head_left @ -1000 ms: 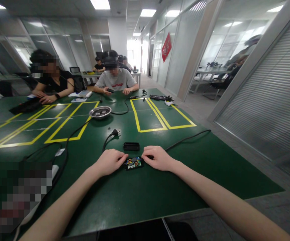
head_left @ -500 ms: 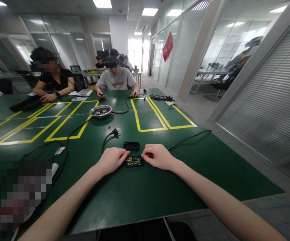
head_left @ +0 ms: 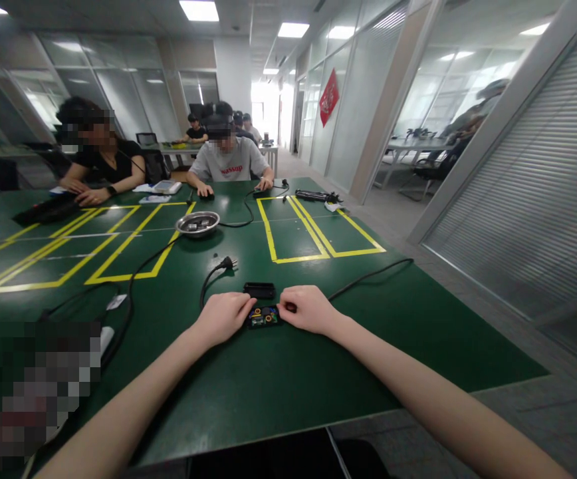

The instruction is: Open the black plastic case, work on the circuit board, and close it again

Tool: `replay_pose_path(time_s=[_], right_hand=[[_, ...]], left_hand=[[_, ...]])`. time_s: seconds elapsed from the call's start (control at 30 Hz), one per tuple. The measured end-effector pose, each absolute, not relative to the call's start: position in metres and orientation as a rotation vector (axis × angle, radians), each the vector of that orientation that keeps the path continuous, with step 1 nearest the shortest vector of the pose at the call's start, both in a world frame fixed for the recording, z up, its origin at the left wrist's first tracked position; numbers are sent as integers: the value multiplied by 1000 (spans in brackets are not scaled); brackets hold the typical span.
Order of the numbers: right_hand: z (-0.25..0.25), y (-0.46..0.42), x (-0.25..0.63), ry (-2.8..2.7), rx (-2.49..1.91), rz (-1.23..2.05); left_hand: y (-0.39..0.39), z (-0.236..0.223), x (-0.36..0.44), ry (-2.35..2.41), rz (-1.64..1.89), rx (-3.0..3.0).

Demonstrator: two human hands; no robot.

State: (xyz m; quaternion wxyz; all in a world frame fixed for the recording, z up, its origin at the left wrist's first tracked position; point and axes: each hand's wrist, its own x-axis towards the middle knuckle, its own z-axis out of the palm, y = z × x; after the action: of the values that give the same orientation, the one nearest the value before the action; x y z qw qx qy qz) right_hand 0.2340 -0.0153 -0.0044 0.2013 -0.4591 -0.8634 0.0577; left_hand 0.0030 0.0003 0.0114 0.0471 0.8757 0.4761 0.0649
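An opened black power adapter lies on the green table in front of me, its circuit board with copper coils facing up. My left hand is closed at the adapter's left end, thumb and fingers pinching there. At the opposite end, my right hand is closed on it too, fingers curled where the cable enters. Just beyond sits the black case cover, hollow side up and touched by neither hand. A cord with a black power plug curves behind my left hand. Another black cable runs off to the right.
A metal bowl holding small metal parts stands farther back. Yellow tape marks rectangles on the table. Two co-workers sit across, one with hands on dark objects. A black tripod-like item lies at the far right.
My view has shifted slightly, while both hands stay at the adapter's ends. Across the table, a co-worker's hand has lowered a small dark object to the tabletop.
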Motion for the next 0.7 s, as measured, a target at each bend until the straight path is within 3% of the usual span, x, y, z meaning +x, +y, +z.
replay_pose_path(time_s=[0.47, 0.7], right_hand=[[-7, -14, 225, -2378, -1443, 208], [-10, -11, 228, -2320, -1418, 160]], left_hand=[[-1, 10, 8, 1477, 223, 2652], [5, -1, 3, 1451, 523, 2724]])
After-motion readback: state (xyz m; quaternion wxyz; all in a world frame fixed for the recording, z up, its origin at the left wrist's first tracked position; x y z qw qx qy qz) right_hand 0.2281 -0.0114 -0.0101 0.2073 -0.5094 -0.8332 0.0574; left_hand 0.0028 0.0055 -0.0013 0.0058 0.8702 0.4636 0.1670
